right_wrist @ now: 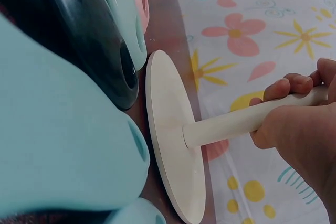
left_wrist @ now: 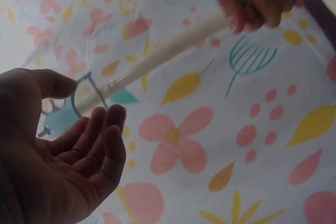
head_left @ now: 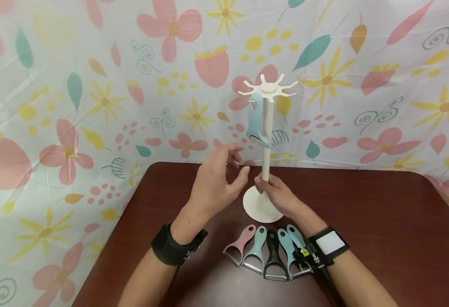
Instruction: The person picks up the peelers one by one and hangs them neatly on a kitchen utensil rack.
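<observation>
A white rack with a round base and a crown of several hooks stands on the table. My right hand grips its post low down, fingers wrapped round it in the right wrist view. One light blue peeler hangs by its handle hole from a left hook, blade down. Left of the post my left hand is raised, fingers loosely bent and holding nothing; the hanging peeler shows just past its fingertips in the left wrist view. In front of the base lie a pink peeler, a black peeler and several light blue ones.
The dark red-brown table reaches back to a flower-printed cloth hanging behind it. The lying peelers fan out close to the rack's base, handles toward it, the rightmost one partly behind my right wrist strap.
</observation>
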The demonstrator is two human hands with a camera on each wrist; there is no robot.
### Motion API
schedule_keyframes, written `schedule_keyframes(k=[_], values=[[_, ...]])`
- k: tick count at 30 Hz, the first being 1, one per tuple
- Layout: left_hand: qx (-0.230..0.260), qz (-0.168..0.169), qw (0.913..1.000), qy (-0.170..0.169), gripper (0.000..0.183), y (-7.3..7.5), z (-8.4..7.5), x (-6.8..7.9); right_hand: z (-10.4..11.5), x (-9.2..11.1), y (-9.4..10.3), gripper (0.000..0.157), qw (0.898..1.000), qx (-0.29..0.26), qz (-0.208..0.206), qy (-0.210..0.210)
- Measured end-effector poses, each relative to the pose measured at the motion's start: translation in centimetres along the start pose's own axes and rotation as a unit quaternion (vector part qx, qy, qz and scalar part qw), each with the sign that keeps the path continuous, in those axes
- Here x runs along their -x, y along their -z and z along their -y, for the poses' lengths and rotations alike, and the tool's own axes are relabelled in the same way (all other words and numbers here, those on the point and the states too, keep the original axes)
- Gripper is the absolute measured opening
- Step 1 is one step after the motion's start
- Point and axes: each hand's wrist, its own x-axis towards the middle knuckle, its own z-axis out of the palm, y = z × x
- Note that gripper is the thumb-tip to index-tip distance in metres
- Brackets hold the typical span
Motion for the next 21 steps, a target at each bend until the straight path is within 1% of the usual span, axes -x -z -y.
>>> schedule_keyframes(k=[6, 10, 13, 17, 21], values=[[-0.017, 0.051, 0.997, 0.055, 0.039, -1.0, -0.1, 2.3, -0.1, 0.0, 0.0, 0.039, 1.0, 0.0, 0.005, 0.0], [-0.022, 0.094, 0.9905, 0.098, 0.039, -1.7, 0.0, 4.0, -0.1, 0.0, 0.1, 0.038, 1.0, -0.002, 0.0, -0.003], [-0.024, 0.128, 0.9838, 0.124, 0.04, -2.2, 0.1, 5.2, 0.0, 0.0, 0.1, 0.037, 1.0, -0.007, -0.002, -0.004], [-0.021, 0.164, 0.9761, 0.14, 0.041, -2.9, 0.2, 6.7, 0.1, 0.0, 0.0, 0.039, 1.0, -0.003, -0.001, -0.01], [-0.024, 0.186, 0.9718, 0.143, 0.039, -3.6, 0.3, 7.7, 0.1, 0.1, 0.0, 0.039, 1.0, -0.004, -0.002, -0.012]])
